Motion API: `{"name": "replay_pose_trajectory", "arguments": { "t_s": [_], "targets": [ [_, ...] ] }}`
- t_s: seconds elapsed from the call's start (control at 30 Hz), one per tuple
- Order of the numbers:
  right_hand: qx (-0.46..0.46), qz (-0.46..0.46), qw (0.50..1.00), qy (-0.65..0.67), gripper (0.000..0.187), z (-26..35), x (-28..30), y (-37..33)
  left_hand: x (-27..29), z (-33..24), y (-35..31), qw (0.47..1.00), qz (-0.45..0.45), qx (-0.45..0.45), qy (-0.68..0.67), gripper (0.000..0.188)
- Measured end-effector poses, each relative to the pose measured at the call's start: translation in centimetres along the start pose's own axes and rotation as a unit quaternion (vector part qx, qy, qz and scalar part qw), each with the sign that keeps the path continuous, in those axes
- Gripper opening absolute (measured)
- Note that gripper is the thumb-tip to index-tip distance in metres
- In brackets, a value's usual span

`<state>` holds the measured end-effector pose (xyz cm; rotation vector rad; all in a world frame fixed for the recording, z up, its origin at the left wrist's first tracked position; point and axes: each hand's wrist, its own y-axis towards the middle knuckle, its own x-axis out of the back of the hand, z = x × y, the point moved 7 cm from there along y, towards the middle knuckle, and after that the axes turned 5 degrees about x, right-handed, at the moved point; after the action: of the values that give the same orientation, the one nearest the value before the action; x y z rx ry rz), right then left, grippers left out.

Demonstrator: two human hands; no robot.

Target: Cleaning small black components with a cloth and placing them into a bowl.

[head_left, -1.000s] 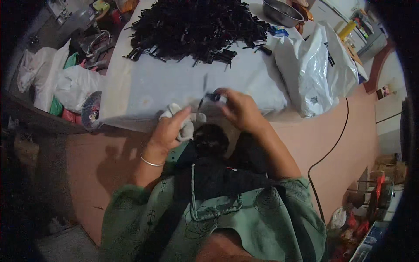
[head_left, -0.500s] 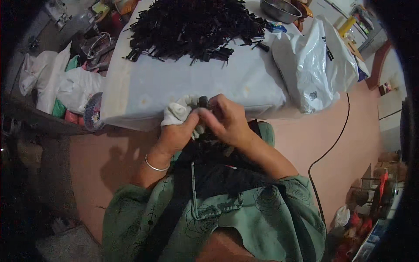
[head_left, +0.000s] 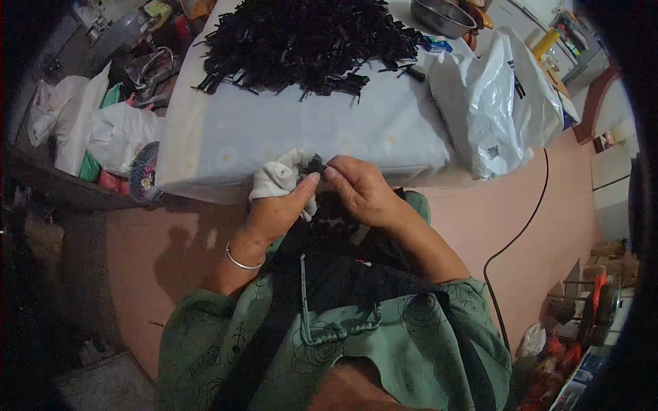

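My left hand (head_left: pixel 282 200) has a white glove (head_left: pixel 273 179) over its fingers, with the thumb bare. It holds a small black plastic part (head_left: pixel 316 164) at the table's near edge. From the right, my right hand (head_left: pixel 361 192) pinches at the same part, thumb against forefinger; exactly what its fingertips grip is too small to make out. Beyond both hands, a large heap of similar black plastic parts (head_left: pixel 308 51) covers the far portion of the table (head_left: pixel 274 130). A single black piece (head_left: pixel 412 73) lies at the heap's right edge.
A white plastic bag (head_left: pixel 480 103) stands on the table's right side, with a metal bowl (head_left: pixel 444 17) behind it. At left are white bags (head_left: pixel 123 137) and a round patterned container (head_left: pixel 144 171). A black cable (head_left: pixel 514 240) runs across the floor on the right.
My right hand has moved slightly down, its thumb drawn back from the left thumb and closed against the forefinger. The black part has tilted in my left hand.
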<state>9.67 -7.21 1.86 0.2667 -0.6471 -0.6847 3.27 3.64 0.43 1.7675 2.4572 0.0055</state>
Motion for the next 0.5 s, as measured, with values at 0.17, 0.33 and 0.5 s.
{"name": "replay_pose_trajectory", "arguments": {
  "t_s": [0.17, 0.33, 0.5],
  "targets": [
    [-0.052, 0.06, 0.991, 0.103, 0.019, -1.0, -1.5, 0.0, 0.3, 0.6, -0.3, 1.0, 0.006, 0.008, 0.016, 0.017],
    [-0.115, 0.092, 0.973, 0.177, 0.025, -1.5, -2.9, -0.5, 0.4, 0.2, -0.5, 0.989, -0.009, -0.043, 0.141, 0.018],
    [-0.138, 0.022, 0.932, 0.336, 0.028, -2.3, -4.3, -0.8, 0.1, -1.0, -0.9, 0.938, -0.051, -0.131, 0.318, 0.022]
  ]
}}
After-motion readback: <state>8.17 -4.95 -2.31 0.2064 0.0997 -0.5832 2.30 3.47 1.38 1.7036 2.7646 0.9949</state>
